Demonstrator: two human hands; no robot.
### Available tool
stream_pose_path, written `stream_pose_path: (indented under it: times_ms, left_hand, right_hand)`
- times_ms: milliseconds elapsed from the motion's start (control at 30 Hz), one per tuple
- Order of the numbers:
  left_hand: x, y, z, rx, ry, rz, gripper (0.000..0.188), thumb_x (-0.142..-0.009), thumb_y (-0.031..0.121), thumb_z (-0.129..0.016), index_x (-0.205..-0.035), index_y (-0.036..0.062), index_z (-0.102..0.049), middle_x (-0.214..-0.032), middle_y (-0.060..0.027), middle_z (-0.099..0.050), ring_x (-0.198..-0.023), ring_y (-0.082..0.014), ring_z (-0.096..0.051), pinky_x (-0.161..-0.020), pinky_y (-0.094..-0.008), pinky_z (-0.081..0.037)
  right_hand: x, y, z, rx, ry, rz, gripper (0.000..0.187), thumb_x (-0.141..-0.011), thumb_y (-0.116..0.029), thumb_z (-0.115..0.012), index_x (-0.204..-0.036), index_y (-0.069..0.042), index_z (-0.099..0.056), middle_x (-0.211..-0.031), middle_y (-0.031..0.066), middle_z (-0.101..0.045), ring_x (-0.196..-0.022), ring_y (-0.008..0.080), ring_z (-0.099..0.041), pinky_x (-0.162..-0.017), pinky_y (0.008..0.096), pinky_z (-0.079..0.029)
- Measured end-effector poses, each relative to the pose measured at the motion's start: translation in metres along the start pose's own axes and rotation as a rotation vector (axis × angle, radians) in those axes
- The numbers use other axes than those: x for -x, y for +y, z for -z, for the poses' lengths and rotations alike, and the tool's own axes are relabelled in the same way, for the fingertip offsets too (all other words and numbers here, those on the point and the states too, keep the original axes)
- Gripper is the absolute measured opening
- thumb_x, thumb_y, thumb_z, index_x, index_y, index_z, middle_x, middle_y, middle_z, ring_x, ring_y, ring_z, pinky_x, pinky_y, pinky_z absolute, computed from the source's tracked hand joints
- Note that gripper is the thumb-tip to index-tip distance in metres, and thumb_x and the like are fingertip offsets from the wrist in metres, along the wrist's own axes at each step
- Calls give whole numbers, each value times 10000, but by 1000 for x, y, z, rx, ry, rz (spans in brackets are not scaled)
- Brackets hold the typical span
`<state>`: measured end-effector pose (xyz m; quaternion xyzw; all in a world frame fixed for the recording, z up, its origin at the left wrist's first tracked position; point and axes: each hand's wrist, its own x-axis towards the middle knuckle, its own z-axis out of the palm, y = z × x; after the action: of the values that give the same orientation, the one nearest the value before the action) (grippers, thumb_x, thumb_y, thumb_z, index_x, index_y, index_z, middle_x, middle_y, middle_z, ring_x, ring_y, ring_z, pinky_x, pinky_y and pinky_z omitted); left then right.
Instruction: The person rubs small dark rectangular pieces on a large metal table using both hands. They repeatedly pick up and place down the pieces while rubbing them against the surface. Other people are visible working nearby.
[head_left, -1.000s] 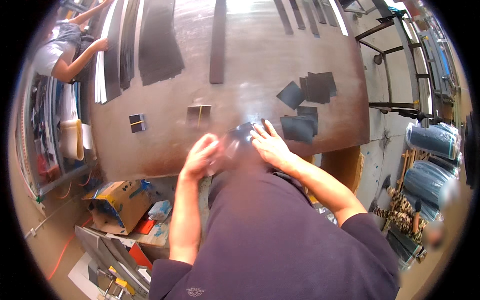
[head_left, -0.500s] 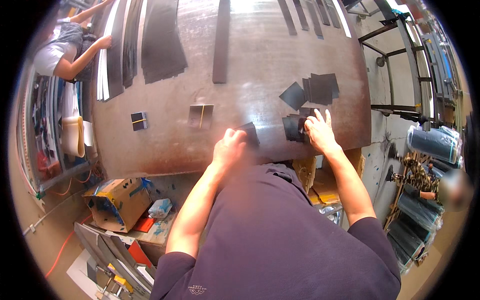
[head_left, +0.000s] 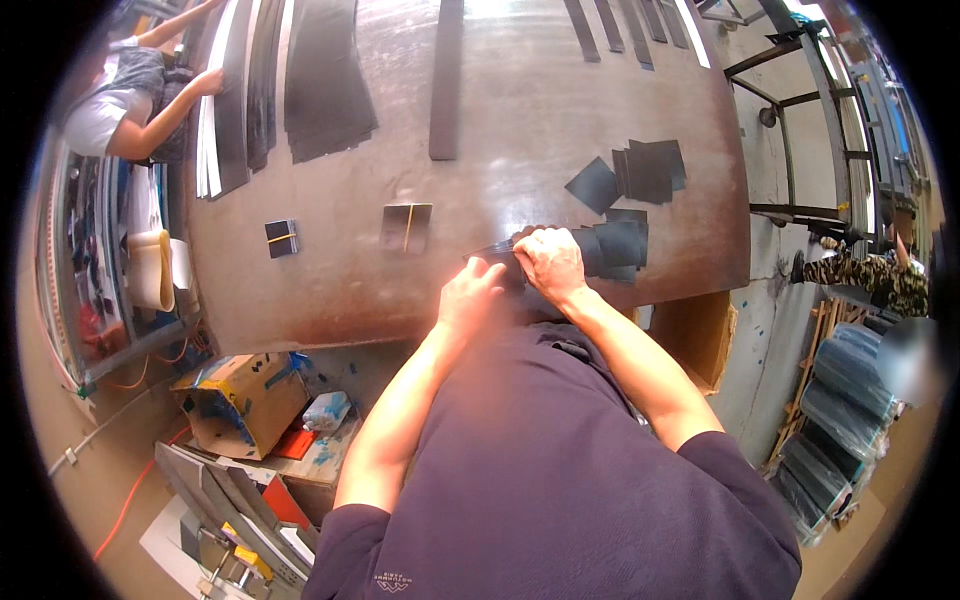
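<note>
**While dark squares (head_left: 511, 272) are gripped by the right hand (head_left: 550, 262), others are spread loose nearby**

The upper right edge of the gripped squares is grasped by the right hand, whose fingers are bent over it. At their left side the left hand (head_left: 468, 292) is curled; because its fingertips are blurred by glare, whether the squares are pinched there cannot be told. The squares are held between both hands, at the near edge of the brown table (head_left: 330, 290). Just right of the right hand, loose squares (head_left: 622, 242) are overlapped, and beyond them a second spread (head_left: 650, 172) is seen. Left of the hands, a bundle (head_left: 392, 228) is bound with a yellow band, and farther left a smaller bundle (head_left: 280, 230) is bound likewise. Farther up the table, a long strip (head_left: 446, 90) and wide sheets (head_left: 325, 90) are laid out. At the far left, narrow strips (head_left: 230, 130) are touched by a co-worker's hand (head_left: 208, 82). Below the table's edge, a cardboard box (head_left: 265, 410) is seen.
</note>
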<state>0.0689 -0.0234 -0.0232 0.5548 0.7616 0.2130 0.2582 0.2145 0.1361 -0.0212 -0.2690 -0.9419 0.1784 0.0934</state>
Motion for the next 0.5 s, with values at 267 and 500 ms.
stream_pose_path:
  times_ms: [267,500]
  left_hand:
    - [3,-2,2,48,31,-32,210,-934,180,-678,-1142,209,-676,-1085,-96,-630,-919,-360,-708,-769,-504,-604]
    - [3,-1,-1,51,-8,62,244,-926,172,-704,-1162,167,-642,-1150,-127,-622,-965,-394,-702,-807,-527,-595]
  right_hand:
    - [-4,-7,8,11,15,12,91,-910,-170,-761,-844,-123,-720,-823,71,-678,-828,286,-663,-813,423,-503]
    - [26,-7,-7,-1,51,225,122,-839,-206,-723,-750,-140,-670,-770,49,-655,-764,248,-654,-762,414,-507]
